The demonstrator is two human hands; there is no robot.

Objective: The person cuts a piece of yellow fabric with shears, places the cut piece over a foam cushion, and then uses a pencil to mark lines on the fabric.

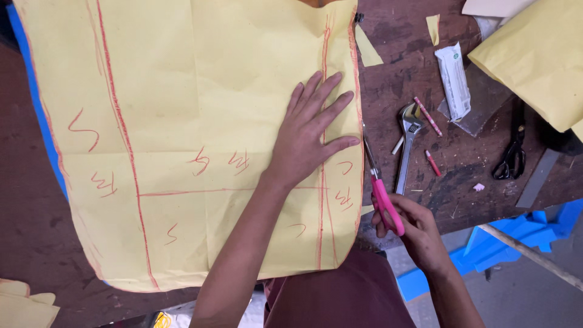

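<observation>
Yellow paper sheet [182, 121], a large piece marked with red crayon lines and scrawled red figures, lies flat across the left and middle of a dark, worn wooden worktable [461, 176]; a blue layer [36, 109] shows beneath its left edge. The left hand [306, 136] rests palm-down on the sheet near its right margin, fingers spread and flat, pressing the paper to the table rather than pinching it. The right hand [410, 228] (at the near table edge, just right of the sheet) is closed around the pink handles of a pair of scissors [379, 188], whose narrow blades point away from the person along the right border of the sheet, beside the outermost red line. To the right of the scissors an adjustable wrench [408, 143] lies on the bare wood, its head away from the person. Near it are two short red-and-white crayon stubs [428, 116] and a small white packet [454, 79]. A second pair of scissors with black handles [511, 159] lies further right, next to a grey metal strip [537, 179]. Another folded yellow sheet [534, 54] covers the upper right corner of the table, and small yellow offcuts [366, 50] lie just beyond the main sheet's right edge. Blue material [516, 237] is visible below the table edge at right.
</observation>
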